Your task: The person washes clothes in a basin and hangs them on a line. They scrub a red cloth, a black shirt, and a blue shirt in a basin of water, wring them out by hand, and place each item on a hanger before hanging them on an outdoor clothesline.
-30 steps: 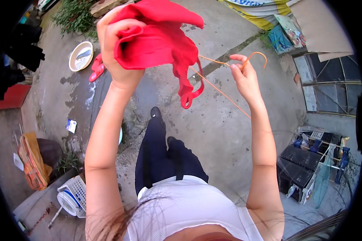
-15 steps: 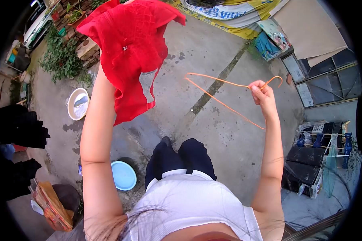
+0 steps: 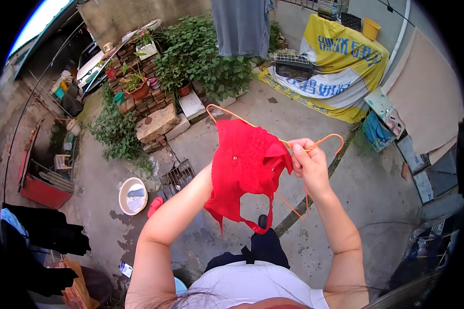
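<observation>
A red garment (image 3: 242,175) with a strap hangs in front of my body on an orange wire hanger (image 3: 227,110), whose left end sticks out above the cloth. Near the base of its hook, my right hand (image 3: 308,164) is closed on the hanger, beside the garment's right edge. My left forearm reaches up to the garment's left side, and the red cloth hides my left hand and its fingers. The lower part of the hanger shows below the cloth on the right.
A cream basin (image 3: 133,196) and a red slipper (image 3: 155,206) are on the concrete at left. Dark clothes (image 3: 46,229) hang at far left, grey trousers (image 3: 242,28) at top. Plants, bricks and a yellow-white tarp (image 3: 340,67) stand ahead.
The red garment has come down and right onto the hanger, which was bare half a second ago. My left arm has moved right with it. The view has tilted up, showing more yard.
</observation>
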